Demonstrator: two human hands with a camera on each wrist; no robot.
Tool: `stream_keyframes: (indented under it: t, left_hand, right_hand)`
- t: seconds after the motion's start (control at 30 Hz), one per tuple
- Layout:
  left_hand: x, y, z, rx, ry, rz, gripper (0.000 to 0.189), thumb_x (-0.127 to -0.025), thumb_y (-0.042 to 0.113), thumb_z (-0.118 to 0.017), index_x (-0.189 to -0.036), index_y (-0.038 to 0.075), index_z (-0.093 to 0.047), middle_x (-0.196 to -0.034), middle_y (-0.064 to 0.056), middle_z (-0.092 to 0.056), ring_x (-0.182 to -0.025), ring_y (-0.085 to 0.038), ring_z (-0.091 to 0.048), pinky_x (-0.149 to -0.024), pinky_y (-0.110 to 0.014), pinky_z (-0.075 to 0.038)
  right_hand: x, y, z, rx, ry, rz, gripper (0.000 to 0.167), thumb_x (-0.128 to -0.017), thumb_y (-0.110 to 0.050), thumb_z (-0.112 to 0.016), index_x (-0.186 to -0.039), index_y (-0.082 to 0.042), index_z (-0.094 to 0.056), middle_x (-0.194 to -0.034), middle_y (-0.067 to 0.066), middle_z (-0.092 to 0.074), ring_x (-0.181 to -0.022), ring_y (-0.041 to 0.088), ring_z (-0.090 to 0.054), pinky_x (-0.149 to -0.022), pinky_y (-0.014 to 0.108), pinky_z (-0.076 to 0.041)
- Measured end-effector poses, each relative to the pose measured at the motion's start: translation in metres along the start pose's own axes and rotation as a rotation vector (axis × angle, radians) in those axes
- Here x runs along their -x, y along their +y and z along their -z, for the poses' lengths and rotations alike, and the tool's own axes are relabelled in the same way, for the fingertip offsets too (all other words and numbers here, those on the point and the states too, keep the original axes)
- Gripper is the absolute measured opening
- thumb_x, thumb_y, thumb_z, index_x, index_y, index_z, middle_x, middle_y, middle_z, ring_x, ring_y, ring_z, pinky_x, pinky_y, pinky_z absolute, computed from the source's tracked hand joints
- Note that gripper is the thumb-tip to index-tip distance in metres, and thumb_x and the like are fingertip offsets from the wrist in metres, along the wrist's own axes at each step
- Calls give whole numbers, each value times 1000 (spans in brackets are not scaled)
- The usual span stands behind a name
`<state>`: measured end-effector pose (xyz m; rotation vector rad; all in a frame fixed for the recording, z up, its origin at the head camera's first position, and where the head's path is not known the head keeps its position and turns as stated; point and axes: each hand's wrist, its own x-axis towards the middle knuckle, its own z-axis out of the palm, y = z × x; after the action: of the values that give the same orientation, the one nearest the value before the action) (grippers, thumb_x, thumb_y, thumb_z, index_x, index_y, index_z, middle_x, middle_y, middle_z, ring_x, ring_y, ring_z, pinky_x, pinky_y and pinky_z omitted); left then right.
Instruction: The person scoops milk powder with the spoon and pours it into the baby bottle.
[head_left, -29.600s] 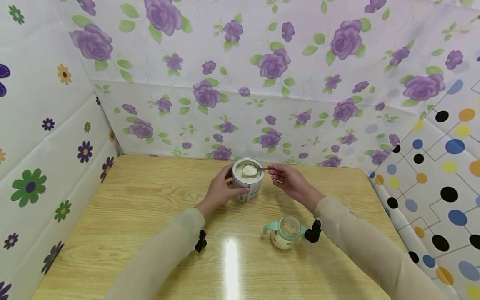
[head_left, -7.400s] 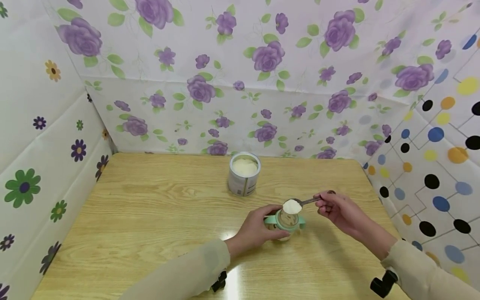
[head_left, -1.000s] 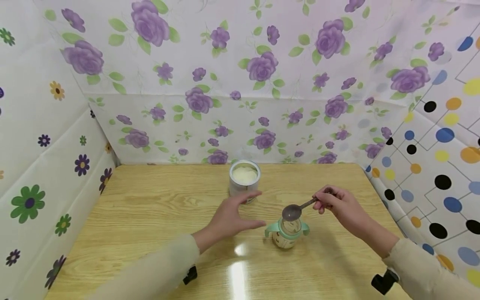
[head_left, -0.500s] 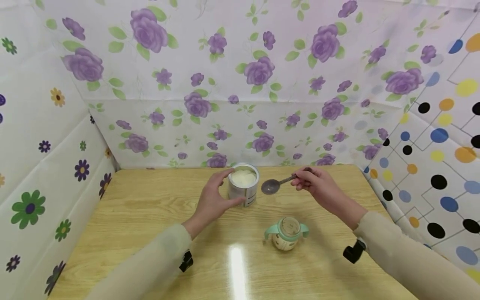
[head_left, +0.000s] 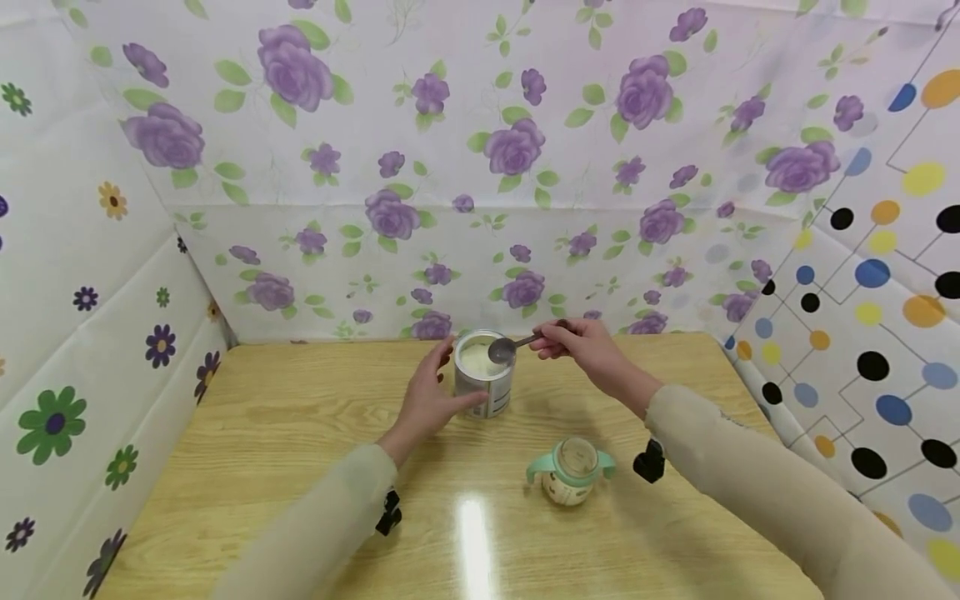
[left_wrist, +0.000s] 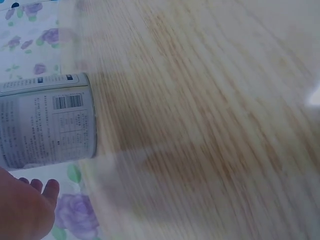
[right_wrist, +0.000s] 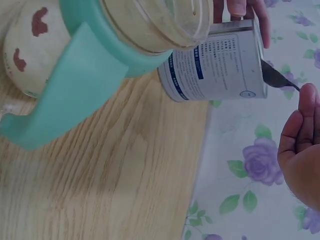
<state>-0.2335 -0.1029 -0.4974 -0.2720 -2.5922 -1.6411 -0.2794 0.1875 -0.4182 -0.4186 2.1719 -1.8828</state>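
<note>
Near the back edge of the table, a silver can point(head_left: 483, 392) holds pale powder. My left hand point(head_left: 427, 400) grips its left side, thumb across the front and fingers at the far side near the rim. In the right wrist view, part of this hand shows behind the can's top. My right hand point(head_left: 588, 354) pinches the handle of a dark metal spoon point(head_left: 501, 351), whose bowl is tilted over the can's mouth, just above the powder. In front of the right forearm stands an uncapped baby bottle point(head_left: 570, 475) with mint-green handles, untouched by either hand.
The wooden table point(head_left: 300, 400) backs onto a wall of purple-flowered cloth point(head_left: 465, 250). A dotted cloth point(head_left: 873, 367) bounds the right side, and a daisy-patterned cloth point(head_left: 97, 350) the left. The bottle stands close to the right wrist camera.
Earlier, the spoon carried heaped powder to the bottle, which my left hand held. The spoon then emptied; both hands have since moved back, the left to the can, the spoon over its mouth.
</note>
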Motion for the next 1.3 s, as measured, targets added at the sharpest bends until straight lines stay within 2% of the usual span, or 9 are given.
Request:
stream_keyframes:
  t: [0.2,0.37,0.57,0.83,0.93,1.07,1.17,1.3]
  left_hand:
    - [-7,-10,-8,39,-8,7,119,-78,32,-100,-171,18,-27,-166,-7,-44,-152,-30,-43,-123,-56,-40]
    - [-11,-15,-14,81,-22,14,116,-78,32,-100,-169,19,-30,-161,-5,-49,-148,-30,-47,-122,-55,-41]
    - [-13,-18,-18,124,-2,25,108,-79,32,-99,-167,22,-36,-158,-4,-52,-146,-30,-50,-120,-54,-45]
    - [-14,-15,-18,110,-5,18,104,-81,31,-98,-166,20,-38,-157,-4,-52,-145,-30,-51,-119,-54,-46]
    - [-14,-15,-18,104,-6,20,104,-82,31,-97,-166,20,-37,-157,-4,-52,-145,-30,-51,-119,-53,-46]
    - [-15,-14,-18,104,-10,22,103,-83,31,-96,-166,21,-37,-157,-3,-52,-144,-28,-51,-119,-53,-46]
    - [-14,-15,-18,109,-12,17,101,-83,31,-96,-165,21,-38,-156,-3,-53,-144,-28,-52,-119,-54,-46]
    - [-14,-16,-18,106,-11,15,100,-82,32,-96,-165,21,-40,-154,-2,-55,-142,-27,-53,-118,-53,-47]
  right_hand:
    - [-14,4,-16,52,23,-29,34,-113,-19,-58,-132,7,-68,-103,7,-81,-90,15,-77,-89,31,-62]
    - [-21,5,-26,114,13,-26,33,-113,-18,-57,-133,6,-69,-110,14,-80,-92,17,-77,-87,29,-63]
    - [-30,10,-31,200,5,2,34,-114,-21,-56,-133,4,-71,-113,14,-80,-96,17,-76,-89,31,-62]
    - [-39,7,-39,255,-9,3,35,-114,-24,-56,-130,2,-73,-111,10,-81,-99,20,-75,-94,39,-61]
    - [-40,5,-41,226,-36,-6,36,-114,-24,-56,-130,3,-73,-111,11,-81,-97,19,-76,-100,47,-60]
    - [-40,2,-45,203,-84,-24,34,-113,-24,-57,-127,3,-74,-109,10,-81,-95,18,-76,-99,45,-60]
    - [-40,1,-45,239,-122,-12,32,-114,-24,-57,-124,1,-75,-105,8,-81,-94,18,-74,-90,36,-60]
    - [-39,5,-41,277,-191,23,30,-114,-21,-57,-122,-1,-76,-102,8,-81,-91,20,-72,-81,30,-57]
